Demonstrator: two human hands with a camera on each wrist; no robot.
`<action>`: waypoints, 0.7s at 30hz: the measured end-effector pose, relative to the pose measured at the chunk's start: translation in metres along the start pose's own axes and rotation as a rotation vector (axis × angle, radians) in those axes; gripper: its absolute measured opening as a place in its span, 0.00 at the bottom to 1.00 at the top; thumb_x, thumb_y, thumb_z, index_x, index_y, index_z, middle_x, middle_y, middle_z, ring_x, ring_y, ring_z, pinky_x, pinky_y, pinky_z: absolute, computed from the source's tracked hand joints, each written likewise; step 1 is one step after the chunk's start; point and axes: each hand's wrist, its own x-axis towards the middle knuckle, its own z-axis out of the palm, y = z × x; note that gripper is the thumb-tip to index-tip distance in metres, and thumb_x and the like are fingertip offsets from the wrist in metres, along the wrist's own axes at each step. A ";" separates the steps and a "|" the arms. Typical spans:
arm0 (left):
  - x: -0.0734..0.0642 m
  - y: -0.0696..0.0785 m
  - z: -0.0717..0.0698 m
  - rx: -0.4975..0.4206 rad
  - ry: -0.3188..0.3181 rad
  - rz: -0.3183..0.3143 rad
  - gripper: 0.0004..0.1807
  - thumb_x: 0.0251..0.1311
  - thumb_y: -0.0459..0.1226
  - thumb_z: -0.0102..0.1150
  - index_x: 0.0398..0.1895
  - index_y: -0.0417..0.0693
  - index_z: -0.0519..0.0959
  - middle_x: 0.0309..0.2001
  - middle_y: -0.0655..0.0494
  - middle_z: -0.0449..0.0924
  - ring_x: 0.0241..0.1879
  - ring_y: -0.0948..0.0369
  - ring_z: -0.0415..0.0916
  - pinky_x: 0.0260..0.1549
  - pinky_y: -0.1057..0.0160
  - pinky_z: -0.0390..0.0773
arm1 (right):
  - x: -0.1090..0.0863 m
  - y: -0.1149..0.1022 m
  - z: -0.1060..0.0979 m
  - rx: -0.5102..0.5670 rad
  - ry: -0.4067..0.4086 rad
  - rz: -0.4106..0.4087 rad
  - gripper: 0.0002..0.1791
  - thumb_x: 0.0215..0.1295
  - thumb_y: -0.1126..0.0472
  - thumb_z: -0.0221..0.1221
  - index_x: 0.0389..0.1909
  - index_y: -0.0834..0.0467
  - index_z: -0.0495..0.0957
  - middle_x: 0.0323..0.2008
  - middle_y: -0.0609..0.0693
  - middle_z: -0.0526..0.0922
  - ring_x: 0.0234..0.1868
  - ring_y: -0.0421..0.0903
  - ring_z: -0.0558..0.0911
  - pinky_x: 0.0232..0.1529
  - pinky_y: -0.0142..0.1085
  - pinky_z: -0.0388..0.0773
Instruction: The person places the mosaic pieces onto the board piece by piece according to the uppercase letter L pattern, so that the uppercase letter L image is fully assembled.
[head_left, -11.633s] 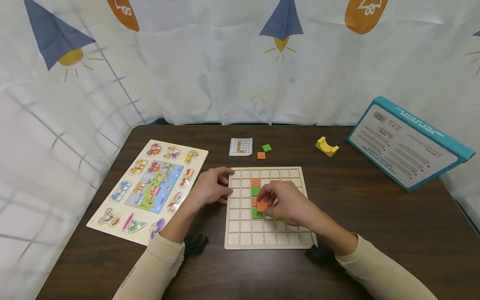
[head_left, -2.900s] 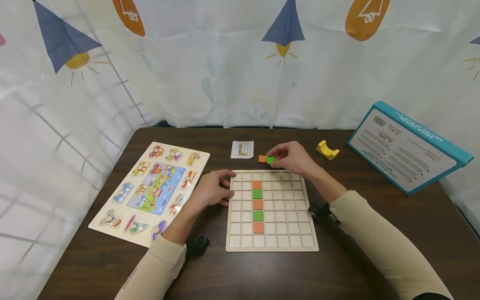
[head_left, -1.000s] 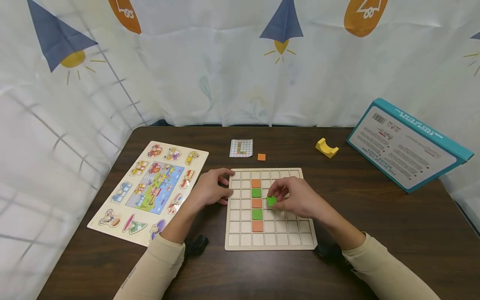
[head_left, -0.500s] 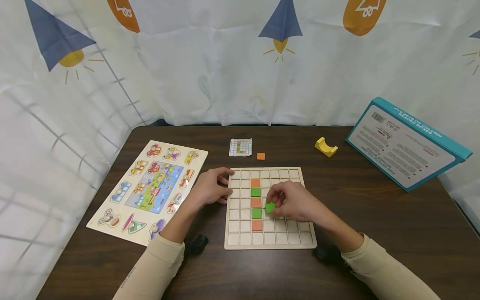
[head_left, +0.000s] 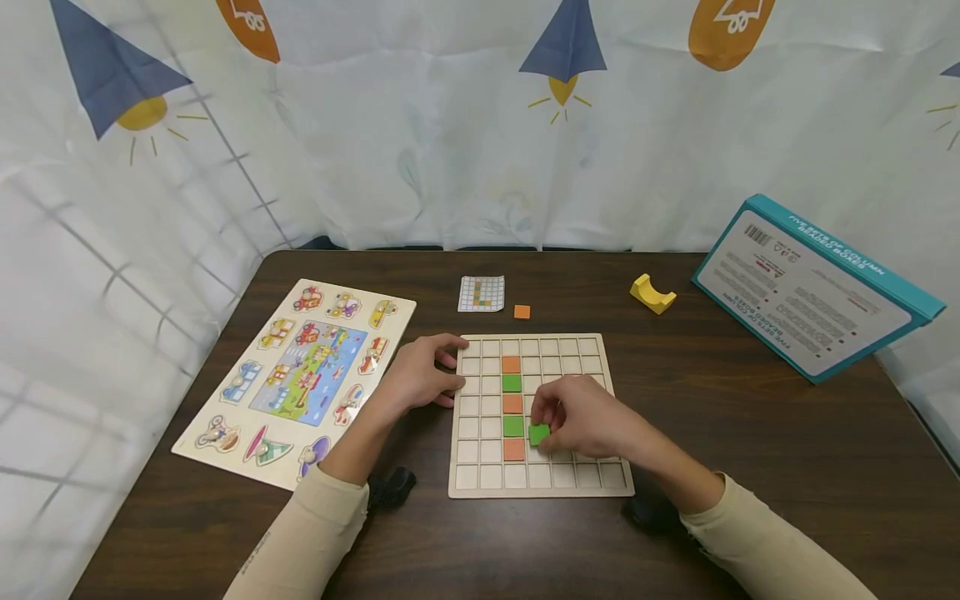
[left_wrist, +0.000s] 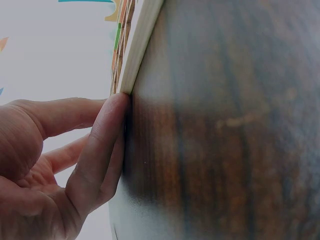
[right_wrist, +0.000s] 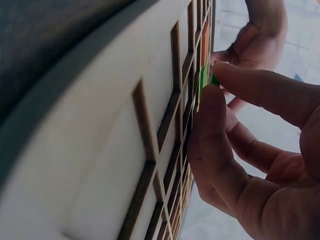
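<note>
A square wooden grid board (head_left: 566, 477) lies on the table. In its third column sits a line of flat tiles, from an orange tile (head_left: 511, 364) at the far end, alternating with green, to an orange tile (head_left: 513, 450) nearest me. My right hand (head_left: 581, 417) pinches a green square tile (head_left: 538, 435) between thumb and fingers, close over the board just right of that line; the right wrist view shows only a sliver of it. At the board's left edge rests my left hand (head_left: 420, 371), its fingertips (left_wrist: 117, 102) touching the side.
Beyond the board lie a small printed grid card (head_left: 482, 294) and a loose orange tile (head_left: 522, 312). A yellow curved block (head_left: 653, 294) is farther right, beside a teal-edged box (head_left: 810, 292). On the left lies a wooden picture puzzle (head_left: 225, 392) of vehicles and toys.
A fifth tile, orange, joined the column. My right hand then picked up the green tile behind the board and carried it over the grid, lately moving toward me. My left hand stayed put.
</note>
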 end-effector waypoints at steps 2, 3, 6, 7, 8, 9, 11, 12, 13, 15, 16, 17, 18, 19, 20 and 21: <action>0.000 0.000 0.000 0.003 0.002 -0.003 0.31 0.59 0.27 0.69 0.68 0.49 0.78 0.48 0.42 0.78 0.23 0.58 0.85 0.24 0.59 0.91 | -0.001 0.000 0.001 -0.012 -0.003 -0.012 0.14 0.48 0.69 0.78 0.30 0.55 0.83 0.26 0.47 0.79 0.30 0.42 0.76 0.32 0.32 0.77; 0.000 0.000 0.000 0.004 0.001 -0.005 0.31 0.59 0.27 0.69 0.68 0.49 0.78 0.48 0.42 0.78 0.23 0.58 0.85 0.24 0.59 0.91 | -0.001 0.000 0.002 -0.018 -0.004 -0.017 0.14 0.47 0.69 0.78 0.30 0.54 0.83 0.26 0.47 0.79 0.30 0.42 0.76 0.32 0.32 0.77; 0.000 0.001 0.000 0.002 -0.001 -0.012 0.31 0.59 0.28 0.70 0.68 0.49 0.78 0.48 0.42 0.78 0.23 0.58 0.85 0.24 0.59 0.91 | -0.002 -0.001 0.003 -0.027 -0.008 -0.027 0.14 0.47 0.69 0.78 0.29 0.54 0.83 0.25 0.46 0.79 0.30 0.42 0.76 0.31 0.32 0.76; 0.000 0.001 0.000 0.002 -0.001 -0.014 0.31 0.59 0.28 0.70 0.68 0.49 0.78 0.48 0.42 0.78 0.23 0.58 0.85 0.24 0.59 0.91 | -0.003 -0.001 0.003 -0.028 -0.008 -0.030 0.14 0.47 0.69 0.78 0.29 0.54 0.83 0.25 0.46 0.79 0.30 0.42 0.76 0.31 0.32 0.76; 0.000 0.001 0.000 0.000 -0.002 -0.016 0.31 0.59 0.28 0.70 0.68 0.49 0.78 0.48 0.42 0.78 0.23 0.58 0.85 0.24 0.59 0.91 | -0.003 -0.002 0.003 -0.028 -0.010 -0.029 0.14 0.47 0.69 0.78 0.29 0.54 0.83 0.25 0.47 0.79 0.30 0.42 0.76 0.31 0.32 0.76; 0.000 0.001 0.000 -0.001 -0.003 -0.018 0.31 0.59 0.28 0.70 0.68 0.49 0.78 0.48 0.42 0.78 0.23 0.58 0.85 0.24 0.59 0.91 | -0.003 -0.002 0.004 -0.026 -0.012 -0.029 0.14 0.47 0.69 0.78 0.29 0.54 0.82 0.25 0.47 0.79 0.30 0.43 0.76 0.31 0.32 0.76; 0.000 0.001 0.000 0.001 -0.001 -0.018 0.31 0.59 0.28 0.70 0.68 0.49 0.78 0.48 0.42 0.78 0.23 0.58 0.85 0.24 0.59 0.91 | -0.004 -0.003 0.004 -0.031 -0.017 -0.025 0.14 0.48 0.69 0.78 0.30 0.54 0.82 0.26 0.47 0.79 0.30 0.43 0.75 0.31 0.32 0.75; 0.000 0.001 0.000 0.002 -0.001 -0.019 0.31 0.59 0.28 0.70 0.68 0.49 0.78 0.48 0.42 0.78 0.23 0.58 0.85 0.24 0.59 0.91 | -0.004 -0.004 0.005 -0.030 -0.021 -0.022 0.14 0.48 0.69 0.78 0.30 0.54 0.82 0.26 0.47 0.78 0.30 0.43 0.75 0.31 0.32 0.75; 0.000 0.001 0.001 0.002 -0.001 -0.021 0.31 0.59 0.28 0.70 0.68 0.49 0.78 0.48 0.42 0.78 0.23 0.58 0.85 0.24 0.59 0.91 | -0.004 -0.004 0.005 -0.031 -0.024 -0.019 0.14 0.48 0.69 0.78 0.30 0.54 0.82 0.26 0.47 0.78 0.30 0.43 0.75 0.31 0.32 0.75; 0.000 0.001 0.001 0.006 0.000 -0.022 0.31 0.59 0.28 0.70 0.68 0.50 0.78 0.48 0.42 0.78 0.23 0.58 0.85 0.24 0.59 0.91 | -0.004 -0.005 0.006 -0.032 -0.029 -0.010 0.14 0.48 0.68 0.79 0.30 0.54 0.82 0.26 0.48 0.78 0.30 0.44 0.75 0.31 0.32 0.74; 0.000 0.001 0.001 0.006 0.000 -0.023 0.31 0.59 0.28 0.70 0.68 0.50 0.78 0.48 0.42 0.79 0.23 0.58 0.85 0.24 0.59 0.91 | -0.003 -0.005 0.006 -0.036 -0.030 -0.006 0.14 0.48 0.68 0.79 0.29 0.54 0.82 0.26 0.48 0.78 0.30 0.44 0.75 0.31 0.32 0.74; 0.000 0.001 0.001 0.008 0.001 -0.024 0.31 0.59 0.28 0.70 0.68 0.50 0.78 0.48 0.42 0.79 0.23 0.58 0.85 0.24 0.59 0.91 | -0.003 -0.005 0.007 -0.038 -0.031 -0.001 0.14 0.48 0.68 0.79 0.29 0.54 0.82 0.26 0.48 0.78 0.30 0.44 0.75 0.31 0.32 0.74; 0.000 0.000 0.001 0.007 0.001 -0.025 0.31 0.59 0.28 0.70 0.68 0.50 0.78 0.48 0.42 0.79 0.23 0.58 0.85 0.24 0.59 0.91 | -0.003 -0.005 0.007 -0.040 -0.030 0.001 0.15 0.48 0.68 0.79 0.29 0.54 0.82 0.26 0.48 0.78 0.30 0.44 0.74 0.30 0.32 0.73; 0.000 0.000 0.001 0.006 0.001 -0.026 0.31 0.59 0.28 0.70 0.68 0.50 0.78 0.48 0.42 0.79 0.23 0.58 0.85 0.24 0.59 0.91 | -0.003 -0.005 0.008 -0.043 -0.028 0.002 0.15 0.48 0.68 0.79 0.29 0.54 0.82 0.26 0.48 0.78 0.30 0.44 0.74 0.30 0.32 0.73; 0.000 0.000 0.001 0.007 0.001 -0.025 0.31 0.59 0.28 0.70 0.68 0.50 0.78 0.48 0.42 0.79 0.23 0.58 0.85 0.24 0.59 0.91 | -0.002 -0.005 0.008 -0.047 -0.027 0.002 0.15 0.47 0.69 0.79 0.29 0.53 0.82 0.26 0.48 0.78 0.30 0.44 0.74 0.30 0.32 0.73; 0.000 0.000 0.001 0.007 0.001 -0.025 0.32 0.59 0.28 0.70 0.68 0.50 0.78 0.48 0.42 0.79 0.23 0.58 0.85 0.24 0.59 0.91 | -0.002 -0.005 0.009 -0.050 -0.026 0.002 0.15 0.47 0.69 0.79 0.29 0.53 0.82 0.26 0.48 0.78 0.30 0.44 0.74 0.30 0.32 0.73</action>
